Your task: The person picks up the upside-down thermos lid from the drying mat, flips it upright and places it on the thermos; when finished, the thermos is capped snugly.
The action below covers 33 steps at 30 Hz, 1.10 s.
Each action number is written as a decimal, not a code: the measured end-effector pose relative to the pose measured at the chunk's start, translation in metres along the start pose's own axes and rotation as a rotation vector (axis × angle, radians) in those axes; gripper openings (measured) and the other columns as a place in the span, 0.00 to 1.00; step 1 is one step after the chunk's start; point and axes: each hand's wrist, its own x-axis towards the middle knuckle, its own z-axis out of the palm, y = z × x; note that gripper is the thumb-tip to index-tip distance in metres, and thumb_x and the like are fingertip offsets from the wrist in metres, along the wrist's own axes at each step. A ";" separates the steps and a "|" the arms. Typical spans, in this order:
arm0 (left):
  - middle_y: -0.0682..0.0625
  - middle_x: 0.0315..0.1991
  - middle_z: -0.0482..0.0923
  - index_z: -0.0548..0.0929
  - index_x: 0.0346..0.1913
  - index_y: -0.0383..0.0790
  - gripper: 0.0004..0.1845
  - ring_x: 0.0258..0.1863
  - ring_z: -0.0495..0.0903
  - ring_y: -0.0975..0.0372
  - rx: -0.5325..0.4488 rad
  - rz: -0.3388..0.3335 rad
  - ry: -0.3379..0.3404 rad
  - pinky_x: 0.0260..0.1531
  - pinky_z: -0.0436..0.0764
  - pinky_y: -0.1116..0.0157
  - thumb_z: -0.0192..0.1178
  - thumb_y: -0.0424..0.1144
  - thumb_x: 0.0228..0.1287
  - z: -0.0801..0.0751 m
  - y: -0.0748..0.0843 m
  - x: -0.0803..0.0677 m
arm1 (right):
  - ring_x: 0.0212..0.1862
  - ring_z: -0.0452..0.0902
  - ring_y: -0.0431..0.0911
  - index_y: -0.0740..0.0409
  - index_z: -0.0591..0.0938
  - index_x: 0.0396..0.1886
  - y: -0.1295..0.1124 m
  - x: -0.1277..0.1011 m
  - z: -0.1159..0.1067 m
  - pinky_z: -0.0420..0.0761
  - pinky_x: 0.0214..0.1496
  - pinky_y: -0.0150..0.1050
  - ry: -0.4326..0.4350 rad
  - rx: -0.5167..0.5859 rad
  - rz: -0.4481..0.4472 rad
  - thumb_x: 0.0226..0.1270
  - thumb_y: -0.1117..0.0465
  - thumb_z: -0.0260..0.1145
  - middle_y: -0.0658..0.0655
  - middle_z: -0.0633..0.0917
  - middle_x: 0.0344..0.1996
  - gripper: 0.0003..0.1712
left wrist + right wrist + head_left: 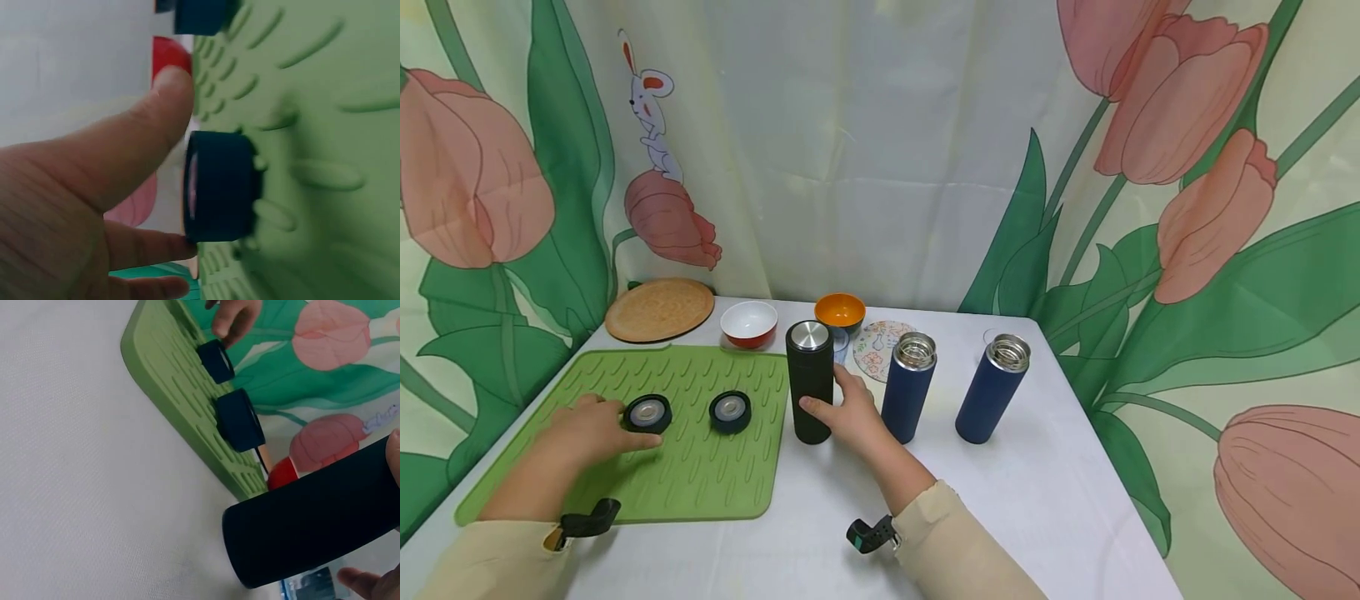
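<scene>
My left hand (625,427) lies on the green ribbed mat (700,483) with its fingertips against a dark round lid (647,413). In the left wrist view the thumb (169,94) stretches above this lid (219,186) and a finger touches its lower edge. A second dark lid (730,412) sits on the mat to the right. My right hand (838,402) grips the lower half of an upright black bottle (810,379) with a steel cap; the bottle (312,519) fills the right wrist view. Two open blue bottles (908,386) (992,387) stand to the right.
At the back of the white table (1045,500) are a round wooden plate (658,308), a red-and-white bowl (748,322), an orange bowl (839,312) and a patterned coaster (880,350). A tulip-print curtain hangs behind the table.
</scene>
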 end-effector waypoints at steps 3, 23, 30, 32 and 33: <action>0.12 0.64 0.60 0.73 0.67 0.17 0.64 0.59 0.61 0.12 -0.005 -0.017 0.017 0.47 0.72 0.20 0.66 0.80 0.54 0.005 0.000 0.002 | 0.80 0.63 0.63 0.42 0.67 0.83 0.000 0.001 0.000 0.65 0.77 0.71 0.006 0.004 0.002 0.69 0.38 0.74 0.62 0.69 0.79 0.47; 0.22 0.58 0.70 0.80 0.55 0.20 0.47 0.56 0.68 0.22 0.036 -0.007 0.228 0.43 0.73 0.23 0.72 0.66 0.56 0.013 0.017 -0.001 | 0.76 0.68 0.62 0.39 0.68 0.81 -0.004 -0.003 0.002 0.69 0.74 0.70 0.010 0.009 0.018 0.68 0.38 0.74 0.61 0.74 0.75 0.46; 0.26 0.64 0.74 0.84 0.54 0.24 0.44 0.57 0.76 0.26 0.024 0.123 0.464 0.46 0.77 0.26 0.72 0.66 0.55 0.010 0.064 -0.026 | 0.76 0.67 0.65 0.38 0.68 0.81 -0.004 -0.002 0.000 0.70 0.72 0.71 0.010 0.000 0.016 0.68 0.39 0.75 0.63 0.74 0.74 0.45; 0.28 0.63 0.76 0.85 0.51 0.26 0.41 0.55 0.78 0.29 0.005 0.172 0.521 0.47 0.78 0.29 0.72 0.65 0.55 0.012 0.079 -0.032 | 0.76 0.68 0.65 0.39 0.68 0.81 -0.005 -0.003 0.000 0.70 0.72 0.71 0.009 0.007 0.020 0.68 0.39 0.74 0.63 0.74 0.74 0.45; 0.29 0.62 0.78 0.86 0.50 0.26 0.39 0.55 0.80 0.30 -0.001 0.196 0.547 0.47 0.79 0.30 0.72 0.64 0.55 0.014 0.086 -0.035 | 0.76 0.68 0.65 0.39 0.68 0.82 -0.005 -0.003 0.000 0.70 0.73 0.71 0.009 0.009 0.023 0.68 0.39 0.74 0.63 0.74 0.74 0.45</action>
